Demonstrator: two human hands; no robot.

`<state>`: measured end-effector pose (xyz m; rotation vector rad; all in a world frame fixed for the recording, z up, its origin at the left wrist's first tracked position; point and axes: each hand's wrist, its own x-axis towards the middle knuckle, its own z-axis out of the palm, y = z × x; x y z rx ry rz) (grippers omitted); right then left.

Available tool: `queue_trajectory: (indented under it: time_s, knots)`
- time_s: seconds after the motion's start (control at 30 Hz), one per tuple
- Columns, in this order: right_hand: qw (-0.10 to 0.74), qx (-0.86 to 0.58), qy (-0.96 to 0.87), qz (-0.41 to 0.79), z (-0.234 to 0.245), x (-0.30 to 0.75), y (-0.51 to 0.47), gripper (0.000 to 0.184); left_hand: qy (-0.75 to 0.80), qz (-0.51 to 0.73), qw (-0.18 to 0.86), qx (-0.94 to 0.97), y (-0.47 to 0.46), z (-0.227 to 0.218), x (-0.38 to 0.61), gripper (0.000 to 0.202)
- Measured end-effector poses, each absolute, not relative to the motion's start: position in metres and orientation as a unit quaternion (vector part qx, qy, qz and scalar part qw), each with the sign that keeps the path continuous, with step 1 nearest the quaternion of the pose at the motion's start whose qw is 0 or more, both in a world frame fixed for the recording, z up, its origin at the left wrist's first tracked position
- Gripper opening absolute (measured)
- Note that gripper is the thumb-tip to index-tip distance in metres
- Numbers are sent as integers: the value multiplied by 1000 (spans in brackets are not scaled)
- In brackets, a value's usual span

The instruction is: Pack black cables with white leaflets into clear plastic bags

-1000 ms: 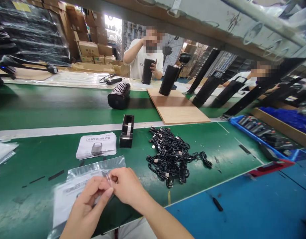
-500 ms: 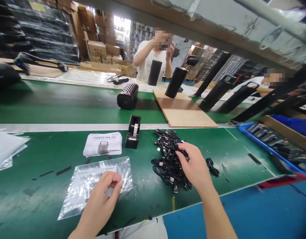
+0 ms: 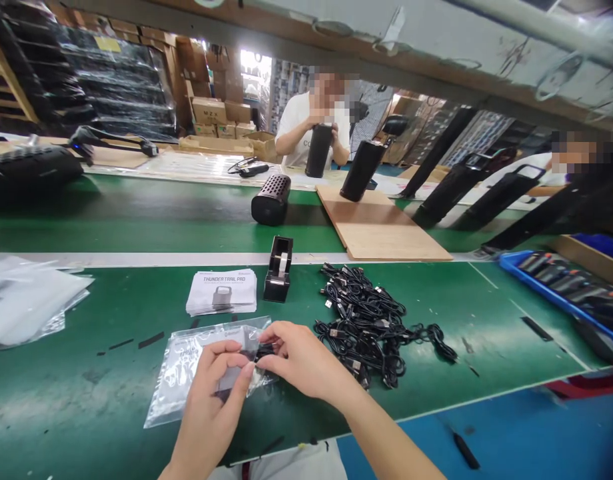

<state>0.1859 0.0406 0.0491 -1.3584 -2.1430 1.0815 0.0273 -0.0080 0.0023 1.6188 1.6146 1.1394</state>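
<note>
A clear plastic bag [image 3: 164,393] with a printed leaflet inside lies on the green bench. My left hand [image 3: 211,387] pinches the bag at its right end, fingers closed. My right hand [image 3: 301,360] has closed on a small bundled black cable [image 3: 264,352], held at the bag's right end. Fingers partly cover the cable, so I cannot tell how far it is inside. Right of my hands spreads a pile of bundled black USB cables [image 3: 361,313]. A stack of printed leaflets [image 3: 221,293] sits behind the bag, beside a black tape dispenser [image 3: 278,270].
More clear bags [image 3: 31,307] lie at the left. Beyond the white strip, a black speaker [image 3: 271,200] lies near a wooden board [image 3: 381,227]. A blue tray [image 3: 561,293] of parts stands at the right. Across the bench a person [image 3: 296,123] holds an upright speaker.
My right hand has moved left from the cable pile to the bag, bringing a cable. My left hand stays at the bag's end. The person opposite has lowered their hands onto a speaker.
</note>
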Motion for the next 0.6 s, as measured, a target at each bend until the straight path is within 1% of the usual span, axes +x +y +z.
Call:
queue_trajectory:
  time_s: [0.07,0.17,0.23,0.33,0.43,0.47,0.53,0.57,0.6]
  knots:
    - [188,-438,-780,406,61,179,43,18,611,445,275,594,-9,10,26,17]
    - [170,-349,-828,404,82,169,45,26,606,480,244,585,-8,23,18,15]
    - [164,-305,-851,395,97,162,49,22,605,509,236,566,-5,34,10,14]
    - [173,-277,-883,336,118,150,58,14,597,564,272,501,-1,50,-1,16]
    - [202,-258,-905,272,142,139,66,6,555,624,320,448,4,63,-12,22]
    - [209,-244,-910,264,151,137,67,5,532,640,335,442,6,66,-15,30]
    - [208,-210,-919,260,169,134,68,4,482,651,385,443,10,69,-21,58]
    - [202,-197,-923,261,177,133,68,4,459,637,428,448,12,70,-24,73]
    - [194,-186,-926,263,185,134,67,4,439,613,478,451,13,71,-27,84]
